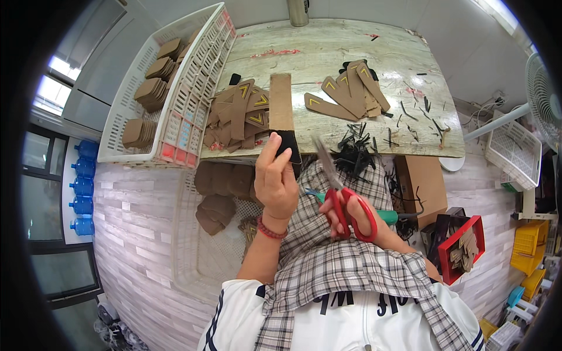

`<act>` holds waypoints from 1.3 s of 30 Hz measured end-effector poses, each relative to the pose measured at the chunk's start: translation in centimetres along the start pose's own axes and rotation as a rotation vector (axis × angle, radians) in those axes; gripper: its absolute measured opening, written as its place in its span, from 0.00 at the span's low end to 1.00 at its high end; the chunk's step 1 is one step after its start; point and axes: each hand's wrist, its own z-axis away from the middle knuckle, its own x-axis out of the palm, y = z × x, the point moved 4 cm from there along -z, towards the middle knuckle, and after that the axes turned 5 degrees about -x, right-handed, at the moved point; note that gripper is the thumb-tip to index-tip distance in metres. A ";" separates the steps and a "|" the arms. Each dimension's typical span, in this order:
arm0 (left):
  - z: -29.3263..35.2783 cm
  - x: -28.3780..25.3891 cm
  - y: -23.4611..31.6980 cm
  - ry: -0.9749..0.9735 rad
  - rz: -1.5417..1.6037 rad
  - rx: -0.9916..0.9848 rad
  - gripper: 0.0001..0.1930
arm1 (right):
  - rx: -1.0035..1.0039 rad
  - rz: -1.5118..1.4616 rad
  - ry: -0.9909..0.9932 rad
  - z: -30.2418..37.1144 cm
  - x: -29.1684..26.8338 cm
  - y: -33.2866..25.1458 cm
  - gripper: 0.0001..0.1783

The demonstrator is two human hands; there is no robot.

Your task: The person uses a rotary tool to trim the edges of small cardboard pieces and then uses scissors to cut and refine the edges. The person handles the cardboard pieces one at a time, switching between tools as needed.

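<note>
My left hand [275, 181] pinches the black end of a brown fabric strip [281, 105], which stands up over the front edge of the table. In my right hand [351, 216] are red-handled scissors [331, 167]; their blades point up and look slightly blurred. A green-handled tool [386, 217] with a dark cord passes behind the scissors at the same hand, and I cannot tell how it is held. Left of the strip lies a pile of brown strips [234, 114] with yellow V marks. Similar strips [345, 93] fan out to the right.
Black scraps [354, 146] heap at the table's front edge, with more strewn to the right. A white crate [193, 88] of stacked brown pieces stands at left. Below are another white basket [190, 251], a cardboard box [427, 187] and a red tray [481, 240]. A fan [541, 88] stands right.
</note>
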 end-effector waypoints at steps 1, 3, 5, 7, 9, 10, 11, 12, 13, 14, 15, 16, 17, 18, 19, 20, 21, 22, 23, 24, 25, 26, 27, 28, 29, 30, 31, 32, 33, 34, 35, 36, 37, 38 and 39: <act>0.3 0.1 -0.4 -0.013 0.135 -0.156 0.10 | -0.017 0.011 0.102 -0.2 -0.2 -0.5 0.29; 1.3 1.2 -1.5 0.035 0.546 -0.544 0.08 | -0.029 0.030 0.209 -0.7 -0.9 -0.8 0.28; 1.9 1.8 -2.2 0.048 0.766 -0.813 0.07 | -0.039 0.036 0.248 -0.7 -1.2 -1.2 0.28; 2.4 2.2 -2.7 0.056 0.931 -1.055 0.06 | -0.040 0.010 0.112 -0.5 -0.9 -0.8 0.30; 2.8 2.4 -3.3 0.049 1.042 -1.114 0.05 | -0.019 0.042 -0.006 -0.2 -0.4 -0.1 0.34; 2.9 2.6 -3.5 0.045 1.098 -1.143 0.05 | 0.021 0.051 -0.028 0.0 -0.4 0.5 0.34; 3.0 2.5 -3.5 0.026 1.088 -1.157 0.04 | 0.062 0.058 -0.052 0.0 -0.5 1.0 0.35; 2.9 2.5 -3.4 0.020 1.099 -1.156 0.05 | 0.102 0.066 -0.076 0.0 -0.5 1.5 0.35; 2.7 2.5 -3.2 0.014 1.111 -1.155 0.05 | 0.108 0.097 -0.092 -0.1 -0.5 1.8 0.37; 2.7 2.5 -3.0 0.009 1.122 -1.153 0.05 | 0.111 0.088 -0.098 -0.2 -0.6 2.0 0.38; 2.9 2.6 -3.2 0.007 1.104 -1.157 0.06 | 0.115 0.080 -0.103 -0.3 -0.6 2.3 0.38; 2.9 2.6 -3.1 0.011 1.105 -1.161 0.05 | 0.118 0.071 -0.108 -0.3 -0.6 2.4 0.39; 2.8 2.6 -3.0 0.017 1.106 -1.164 0.05 | 0.113 0.090 -0.107 -0.4 -0.4 2.1 0.41; 2.8 2.6 -2.8 0.023 1.107 -1.167 0.05 | 0.119 0.057 -0.109 -0.4 -0.4 2.2 0.41; 2.7 2.6 -2.8 0.027 1.103 -1.168 0.06 | 0.125 0.023 -0.111 -0.4 -0.5 2.5 0.41; 2.7 2.7 -2.7 0.028 1.102 -1.171 0.06 | 0.130 -0.011 -0.108 -0.4 -0.7 2.9 0.42; 2.7 2.8 -2.7 0.028 1.100 -1.173 0.06 | 0.146 -0.071 -0.109 -0.3 -0.7 3.2 0.42; 2.8 2.8 -2.7 0.027 1.101 -1.168 0.06 | 0.151 -0.099 -0.113 -0.3 -0.7 3.3 0.42; 2.9 2.9 -2.8 0.027 1.101 -1.162 0.06 | 0.156 -0.127 -0.118 -0.3 -0.8 3.4 0.42; 3.0 2.9 -2.9 0.028 1.102 -1.156 0.06 | 0.161 -0.156 -0.124 -0.3 -0.8 3.5 0.43; 3.0 2.9 -2.9 0.017 1.109 -1.153 0.05 | 0.155 -0.166 -0.145 -0.4 -0.8 3.6 0.43; 3.0 2.9 -2.9 0.007 1.115 -1.148 0.05 | 0.148 -0.177 -0.169 -0.5 -0.8 3.6 0.43; 3.0 2.9 -2.9 -0.002 1.121 -1.143 0.04 | 0.142 -0.188 -0.193 -0.5 -0.8 3.6 0.43; 3.0 2.9 -3.0 -0.003 1.127 -1.141 0.04 | 0.144 -0.183 -0.195 -0.5 -0.7 3.5 0.44; 3.1 3.0 -3.1 -0.004 1.134 -1.139 0.03 | 0.147 -0.178 -0.197 -0.4 -0.5 3.4 0.44; 3.2 3.1 -3.2 -0.005 1.141 -1.137 0.03 | 0.149 -0.173 -0.198 -0.4 -0.4 3.3 0.45; 3.2 3.0 -3.1 -0.008 1.125 -1.140 0.03 | 0.150 -0.180 -0.200 -0.4 -0.4 3.3 0.45; 3.2 3.0 -3.1 -0.011 1.109 -1.142 0.03 | 0.150 -0.188 -0.203 -0.4 -0.5 3.5 0.46; 3.2 3.0 -3.0 -0.015 1.093 -1.144 0.04 | 0.150 -0.195 -0.205 -0.5 -0.6 3.6 0.47; 3.3 3.1 -3.0 -0.014 1.102 -1.141 0.04 | 0.150 -0.215 -0.211 -0.5 -0.6 3.5 0.47; 3.3 3.1 -3.1 -0.013 1.107 -1.140 0.04 | 0.151 -0.237 -0.218 -0.5 -0.5 3.5 0.47; 3.3 3.1 -3.1 -0.011 1.113 -1.138 0.04 | 0.153 -0.259 -0.225 -0.5 -0.4 3.3 0.48; 3.3 3.0 -3.0 -0.008 1.118 -1.140 0.05 | 0.146 -0.259 -0.233 -0.5 -0.3 3.1 0.49; 3.3 3.0 -3.0 -0.007 1.112 -1.135 0.05 | 0.141 -0.288 -0.252 -0.6 -0.3 3.1 0.49; 3.3 3.0 -2.9 -0.006 1.106 -1.129 0.05 | 0.137 -0.317 -0.272 -0.6 -0.4 3.3 0.50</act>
